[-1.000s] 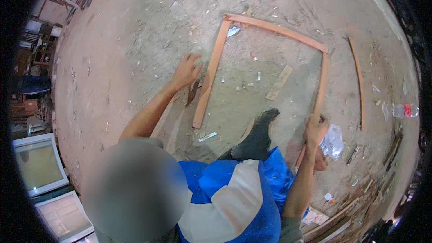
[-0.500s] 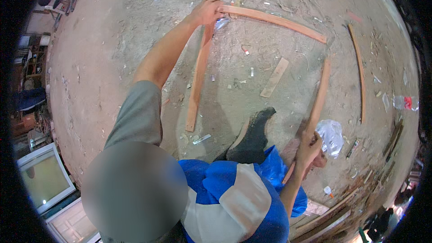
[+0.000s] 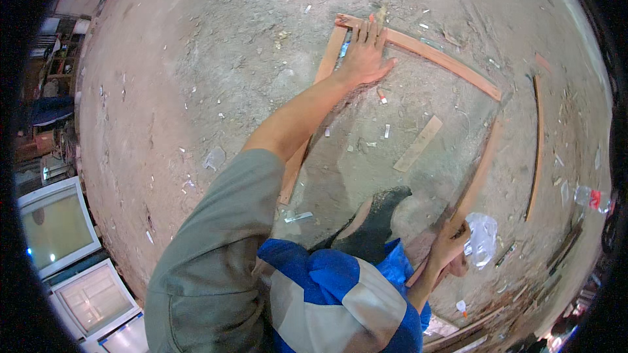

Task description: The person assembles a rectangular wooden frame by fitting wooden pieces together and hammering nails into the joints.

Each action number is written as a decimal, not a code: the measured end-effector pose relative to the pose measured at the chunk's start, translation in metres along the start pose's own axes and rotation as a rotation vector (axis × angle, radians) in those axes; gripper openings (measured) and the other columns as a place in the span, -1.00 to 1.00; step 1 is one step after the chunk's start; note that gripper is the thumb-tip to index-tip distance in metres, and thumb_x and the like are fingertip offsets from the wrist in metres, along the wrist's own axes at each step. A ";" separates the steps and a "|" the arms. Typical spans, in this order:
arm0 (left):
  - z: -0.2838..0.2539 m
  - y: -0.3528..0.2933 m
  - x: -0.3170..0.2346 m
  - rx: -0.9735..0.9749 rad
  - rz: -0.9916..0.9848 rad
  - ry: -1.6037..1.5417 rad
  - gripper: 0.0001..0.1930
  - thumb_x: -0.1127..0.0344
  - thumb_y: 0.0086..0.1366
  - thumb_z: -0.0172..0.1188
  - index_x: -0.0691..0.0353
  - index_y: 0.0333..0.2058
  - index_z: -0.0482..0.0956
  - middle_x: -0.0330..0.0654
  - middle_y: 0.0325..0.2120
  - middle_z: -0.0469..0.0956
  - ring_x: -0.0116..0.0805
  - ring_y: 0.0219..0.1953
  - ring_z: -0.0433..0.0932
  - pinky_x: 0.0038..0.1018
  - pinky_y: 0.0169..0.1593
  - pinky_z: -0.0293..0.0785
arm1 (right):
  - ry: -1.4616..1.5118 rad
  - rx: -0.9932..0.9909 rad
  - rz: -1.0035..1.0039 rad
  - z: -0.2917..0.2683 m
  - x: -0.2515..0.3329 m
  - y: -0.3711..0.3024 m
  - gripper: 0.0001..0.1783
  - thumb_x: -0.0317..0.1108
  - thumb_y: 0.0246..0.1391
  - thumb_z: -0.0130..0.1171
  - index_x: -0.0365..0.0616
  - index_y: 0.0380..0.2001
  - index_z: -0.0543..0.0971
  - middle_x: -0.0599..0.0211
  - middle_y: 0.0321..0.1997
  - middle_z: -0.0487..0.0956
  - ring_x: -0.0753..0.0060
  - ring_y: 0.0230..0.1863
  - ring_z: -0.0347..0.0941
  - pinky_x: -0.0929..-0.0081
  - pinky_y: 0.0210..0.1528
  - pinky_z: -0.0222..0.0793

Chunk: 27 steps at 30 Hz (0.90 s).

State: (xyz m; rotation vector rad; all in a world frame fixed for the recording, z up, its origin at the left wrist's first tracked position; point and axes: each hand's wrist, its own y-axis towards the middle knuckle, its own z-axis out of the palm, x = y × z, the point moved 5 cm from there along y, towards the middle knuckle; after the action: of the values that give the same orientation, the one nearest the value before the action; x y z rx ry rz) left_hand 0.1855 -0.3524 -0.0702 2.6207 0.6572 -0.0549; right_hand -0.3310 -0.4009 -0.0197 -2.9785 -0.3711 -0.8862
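My left hand [image 3: 366, 55] lies with its fingers stretched across the far wooden strip [image 3: 441, 60], close to its left end. That end meets the top of the left wooden strip [image 3: 332, 52], making a corner; my forearm covers part of the left strip. At the lower right, my right hand [image 3: 448, 246] is wrapped round the right wooden strip [image 3: 482, 162], whose far end stops a little short of the far strip's right end. A short flat wooden piece [image 3: 417, 144] lies between the strips. A clear crumpled plastic bag [image 3: 483, 240] is beside my right hand.
The dirt floor [image 3: 163, 91] is strewn with scraps. Farther right lie a thin wooden strip [image 3: 538, 150] and a plastic bottle [image 3: 592, 199]. A dark shoe [image 3: 376, 225] rests in front of me. White-framed panels [image 3: 60, 222] stand at the lower left.
My left hand has slid right from the corner onto the far strip and its fingers have spread out. My right hand keeps its hold on the right strip. The whole view has shifted.
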 end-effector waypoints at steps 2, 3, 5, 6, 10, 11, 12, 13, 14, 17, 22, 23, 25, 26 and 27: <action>0.002 -0.003 0.004 0.007 -0.032 -0.001 -0.04 -0.22 0.23 0.19 0.46 0.34 0.15 0.42 0.36 0.05 0.41 0.39 0.07 0.15 0.44 -0.10 | 0.001 0.034 0.002 0.009 0.002 0.011 -0.41 -0.28 0.05 0.38 -0.40 0.07 0.46 -0.18 0.00 0.57 -0.08 0.02 0.51 0.20 0.09 0.42; 0.003 -0.002 0.003 0.011 -0.056 -0.018 -0.02 -0.24 0.23 0.19 0.46 0.35 0.14 0.41 0.38 0.01 0.40 0.41 0.04 0.14 0.45 -0.13 | -0.007 0.055 0.011 0.012 0.002 0.018 -0.38 -0.29 0.03 0.38 -0.42 0.09 0.45 -0.20 -0.01 0.56 -0.12 0.05 0.49 0.14 0.09 0.42; 0.003 0.000 0.001 0.022 -0.078 -0.034 -0.02 -0.23 0.23 0.19 0.46 0.36 0.12 0.40 0.39 -0.02 0.39 0.42 0.00 0.13 0.46 -0.16 | -0.012 0.106 0.038 0.020 -0.001 0.024 -0.39 -0.29 0.03 0.38 -0.42 0.08 0.45 -0.21 0.01 0.55 -0.14 0.06 0.48 0.12 0.11 0.40; 0.004 0.004 -0.007 0.034 -0.099 -0.062 -0.02 -0.21 0.23 0.19 0.46 0.36 0.11 0.39 0.40 -0.06 0.38 0.44 -0.04 0.11 0.47 -0.19 | -0.027 0.152 0.067 0.022 -0.005 0.023 -0.40 -0.29 0.04 0.37 -0.43 0.08 0.45 -0.22 0.03 0.54 -0.17 0.06 0.46 0.11 0.13 0.38; 0.006 0.012 -0.027 0.204 -0.178 -0.126 -0.04 -0.13 0.22 0.19 0.44 0.38 0.07 0.25 0.45 -0.11 0.16 0.51 -0.22 0.00 0.52 -0.33 | -0.044 -0.010 -0.118 -0.007 0.008 0.016 -0.50 -0.33 0.03 0.33 -0.44 -0.01 0.50 -0.22 0.08 0.50 -0.21 0.12 0.40 0.05 0.23 0.27; 0.011 0.008 -0.014 0.218 -0.154 -0.038 -0.05 -0.16 0.27 0.13 0.45 0.39 0.05 0.22 0.46 -0.09 0.12 0.52 -0.21 0.00 0.51 -0.33 | -0.053 -0.030 -0.136 -0.011 0.016 0.013 -0.53 -0.35 0.02 0.33 -0.41 -0.03 0.51 -0.20 0.08 0.49 -0.20 0.14 0.38 0.06 0.24 0.27; 0.018 0.002 0.009 0.217 -0.138 -0.024 -0.08 -0.21 0.31 0.06 0.38 0.40 0.06 0.20 0.46 -0.08 0.11 0.52 -0.17 -0.02 0.51 -0.28 | -0.057 -0.043 -0.163 -0.016 0.024 0.010 -0.56 -0.38 0.01 0.32 -0.38 -0.05 0.53 -0.17 0.07 0.49 -0.20 0.15 0.37 0.07 0.24 0.27; -0.005 0.013 -0.011 0.397 -0.199 0.022 -0.11 -0.26 0.33 0.03 0.29 0.41 0.10 0.19 0.45 -0.06 0.13 0.51 -0.13 -0.03 0.50 -0.22 | -0.034 -0.060 -0.105 -0.028 0.025 0.001 -0.56 -0.40 0.00 0.33 -0.33 -0.04 0.53 -0.14 0.09 0.48 -0.20 0.17 0.35 0.06 0.24 0.27; 0.002 0.012 0.014 0.326 -0.163 0.019 -0.16 -0.23 0.35 0.02 0.23 0.40 0.13 0.19 0.45 -0.04 0.12 0.48 -0.02 -0.02 0.47 -0.08 | 0.027 -0.060 -0.086 -0.039 0.033 -0.004 -0.56 -0.42 -0.02 0.33 -0.28 -0.04 0.52 -0.11 0.10 0.46 -0.20 0.19 0.33 0.04 0.24 0.26; -0.003 0.018 0.042 0.164 -0.070 -0.003 -0.30 -0.11 0.39 0.05 0.26 0.32 0.26 0.08 0.39 0.17 0.10 0.41 0.16 0.04 0.38 0.12 | 0.008 -0.188 -0.019 -0.069 0.011 -0.037 -0.54 -0.46 -0.06 0.35 -0.20 -0.02 0.51 -0.05 0.11 0.43 -0.17 0.21 0.30 0.01 0.27 0.22; -0.033 -0.012 0.075 0.064 -0.043 0.101 -0.35 -0.04 0.38 0.09 0.27 0.30 0.32 0.20 0.30 0.29 0.19 0.36 0.22 0.07 0.37 0.12 | -0.135 -0.299 0.078 -0.109 -0.031 -0.081 -0.51 -0.30 0.00 0.41 -0.20 -0.02 0.49 -0.05 0.08 0.45 -0.11 0.17 0.33 0.01 0.29 0.18; -0.039 -0.023 0.086 -0.030 0.034 0.130 -0.33 -0.05 0.37 0.10 0.27 0.31 0.32 0.22 0.30 0.28 0.21 0.36 0.20 0.05 0.37 0.12 | -0.139 -0.309 0.092 -0.113 -0.039 -0.087 -0.51 -0.30 0.00 0.41 -0.20 -0.02 0.49 -0.05 0.08 0.45 -0.11 0.17 0.33 0.01 0.29 0.18; -0.032 -0.038 0.126 0.000 -0.152 0.134 -0.31 -0.09 0.34 0.13 0.27 0.29 0.36 0.22 0.27 0.32 0.25 0.33 0.24 0.03 0.36 0.15 | -0.111 -0.166 0.457 -0.115 -0.079 -0.106 -0.42 -0.14 0.03 0.42 -0.27 0.01 0.48 -0.12 0.07 0.47 -0.14 0.16 0.36 0.08 0.25 0.25; -0.030 -0.043 0.144 0.024 -0.353 0.151 -0.29 -0.12 0.31 0.16 0.28 0.27 0.40 0.21 0.25 0.35 0.29 0.30 0.28 0.00 0.35 0.19 | -0.061 -0.052 0.479 -0.111 -0.096 -0.113 -0.35 -0.03 0.06 0.40 -0.36 0.00 0.48 -0.13 -0.08 0.57 -0.14 0.00 0.50 0.14 0.09 0.42; -0.031 -0.041 0.147 0.027 -0.346 0.153 -0.29 -0.12 0.31 0.16 0.28 0.27 0.40 0.21 0.25 0.35 0.29 0.30 0.28 0.00 0.35 0.19 | -0.059 -0.052 0.486 -0.109 -0.099 -0.116 -0.35 -0.03 0.06 0.40 -0.36 0.00 0.48 -0.13 -0.08 0.57 -0.14 0.00 0.50 0.14 0.09 0.42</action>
State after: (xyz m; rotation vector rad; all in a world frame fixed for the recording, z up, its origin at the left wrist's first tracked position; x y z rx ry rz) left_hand 0.2947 -0.2422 -0.0788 2.5237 1.1647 0.0336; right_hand -0.4963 -0.3188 0.0117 -2.9300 0.3700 -0.7588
